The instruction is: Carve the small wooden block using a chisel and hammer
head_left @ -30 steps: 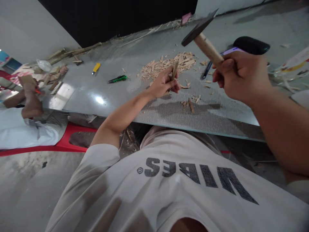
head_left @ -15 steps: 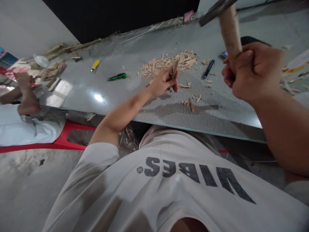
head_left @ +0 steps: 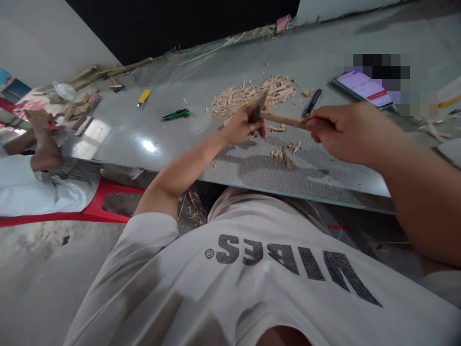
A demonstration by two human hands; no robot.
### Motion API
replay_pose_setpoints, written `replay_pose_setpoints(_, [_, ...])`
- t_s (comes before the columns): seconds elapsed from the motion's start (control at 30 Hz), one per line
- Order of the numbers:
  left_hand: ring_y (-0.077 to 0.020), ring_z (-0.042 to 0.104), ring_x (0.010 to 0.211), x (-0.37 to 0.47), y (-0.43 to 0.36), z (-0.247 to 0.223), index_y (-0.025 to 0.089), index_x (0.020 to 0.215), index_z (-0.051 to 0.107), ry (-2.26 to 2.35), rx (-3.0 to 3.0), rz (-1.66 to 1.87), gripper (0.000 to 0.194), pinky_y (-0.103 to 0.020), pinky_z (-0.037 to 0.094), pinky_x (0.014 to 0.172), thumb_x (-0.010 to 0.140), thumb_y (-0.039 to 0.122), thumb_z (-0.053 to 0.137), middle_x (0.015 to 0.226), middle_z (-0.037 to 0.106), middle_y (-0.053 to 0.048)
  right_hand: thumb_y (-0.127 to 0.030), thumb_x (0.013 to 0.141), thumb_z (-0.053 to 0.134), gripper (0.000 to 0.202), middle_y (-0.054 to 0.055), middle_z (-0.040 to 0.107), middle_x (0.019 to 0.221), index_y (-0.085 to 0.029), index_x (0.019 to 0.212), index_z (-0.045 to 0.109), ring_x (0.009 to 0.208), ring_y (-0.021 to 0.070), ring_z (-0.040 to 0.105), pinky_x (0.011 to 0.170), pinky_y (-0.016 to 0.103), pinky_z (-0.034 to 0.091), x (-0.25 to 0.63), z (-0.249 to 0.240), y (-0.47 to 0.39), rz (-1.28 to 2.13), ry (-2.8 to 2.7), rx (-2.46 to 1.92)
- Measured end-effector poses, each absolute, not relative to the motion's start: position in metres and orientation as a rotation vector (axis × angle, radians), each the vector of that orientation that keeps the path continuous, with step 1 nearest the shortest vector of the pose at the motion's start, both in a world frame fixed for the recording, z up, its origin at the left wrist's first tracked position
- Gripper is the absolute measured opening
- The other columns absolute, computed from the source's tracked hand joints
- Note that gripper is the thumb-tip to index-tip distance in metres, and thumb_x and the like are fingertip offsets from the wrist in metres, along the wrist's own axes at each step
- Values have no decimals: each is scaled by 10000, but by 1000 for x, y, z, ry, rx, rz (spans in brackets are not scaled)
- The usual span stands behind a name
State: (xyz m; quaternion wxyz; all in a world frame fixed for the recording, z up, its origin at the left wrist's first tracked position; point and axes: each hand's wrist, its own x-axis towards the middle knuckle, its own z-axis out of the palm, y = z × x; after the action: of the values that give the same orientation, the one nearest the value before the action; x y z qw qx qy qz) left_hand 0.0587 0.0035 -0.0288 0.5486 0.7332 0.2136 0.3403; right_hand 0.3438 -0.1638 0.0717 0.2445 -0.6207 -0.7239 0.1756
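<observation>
My right hand [head_left: 338,132] is closed around the wooden handle [head_left: 284,118] of a hammer, which lies nearly level and points left. Its dark metal head [head_left: 257,113] is down at my left hand [head_left: 247,122], against or just beside a small wooden stick [head_left: 264,97]. The fingers of my left hand are wrapped around that stick, whose lower part is hidden by them and the hammer head. Behind this hand spreads a heap of wood chips [head_left: 275,89]. A short brown wood piece [head_left: 285,157] lies nearer the table edge.
On the grey table [head_left: 126,125] lie a green cutter knife [head_left: 175,115], a yellow cutter [head_left: 143,98], a dark cutter [head_left: 312,102] and a phone [head_left: 363,89]. At the far left a co-worker's hand [head_left: 38,120] is near wood scraps [head_left: 81,103]. A red chair [head_left: 104,194] stands there.
My right hand has swung the hammer down and left, from raised at the upper right to the stick in my left hand. The left hand has stayed in place.
</observation>
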Motion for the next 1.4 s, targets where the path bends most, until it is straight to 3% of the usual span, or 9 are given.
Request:
replay_pose_setpoints(0.2, [-209,845,859,57,-3,-26,274,1109,584,530,1724,802,440,-448,726,1017,1245,537,909,880,771,23,-1095,1190,130,1109,152,802,1106,-250,1530,763,901,238,727,953,446,623,332,62,-178,310,-1749,-1555])
replay_pose_setpoints(0.4, [-215,824,848,57,2,-26,291,1046,574,487,1709,773,525,-427,686,979,1192,567,995,853,809,6,-1239,1111,320,1144,162,774,1025,-228,1255,837,799,203,645,816,415,525,338,74,-176,445,-1762,-1691])
replay_pose_setpoints(0.6, [-207,825,851,55,4,-28,292,1065,577,494,1708,768,384,-421,688,994,1260,394,892,846,833,0,-1254,1096,296,1153,169,758,992,-231,1252,804,792,223,641,792,432,492,341,76,-176,406,-1709,-1621])
replay_pose_setpoints(0.7, [-213,852,840,54,1,-28,279,1059,592,508,1700,805,397,-415,690,969,1211,412,934,836,809,18,-1221,1117,347,1099,164,788,1033,-235,1217,822,792,205,625,808,429,497,340,76,-177,479,-1787,-1711])
replay_pose_setpoints(0.8, [-217,868,828,55,-1,-26,273,1040,601,545,1695,803,446,-401,692,946,1137,427,1008,830,789,28,-1179,1159,243,1109,158,767,1044,-233,1346,792,782,198,606,778,408,475,338,77,-178,362,-1597,-1561])
replay_pose_setpoints(0.97, [-208,858,786,57,-1,-23,264,1029,639,596,1680,801,450,-371,673,891,1108,446,1044,785,771,36,-1261,1091,322,1164,154,743,972,-219,1224,823,748,174,577,791,411,467,341,81,-176,473,-1849,-1696])
replay_pose_setpoints(1.13, [-204,864,801,57,5,-27,249,1084,739,554,1783,761,471,-357,660,886,1128,604,1045,804,820,13,-1338,1027,252,1290,95,675,855,-202,1292,802,662,149,545,679,346,403,346,65,-163,284,-1580,-1358])
replay_pose_setpoints(1.27, [-192,838,815,55,7,-28,240,1074,777,563,1788,725,371,-369,667,889,1198,504,1005,820,845,-28,-1274,1093,425,1157,93,748,869,-198,1164,845,648,117,548,691,334,398,351,59,-156,370,-1883,-1514])
replay_pose_setpoints(1.4, [-227,877,837,54,8,-26,218,1056,768,563,1776,732,382,-375,659,886,1167,465,1037,850,853,-54,-1300,1077,242,1267,106,726,874,-185,1227,826,643,136,542,650,355,402,346,62,-161,314,-1723,-1420])
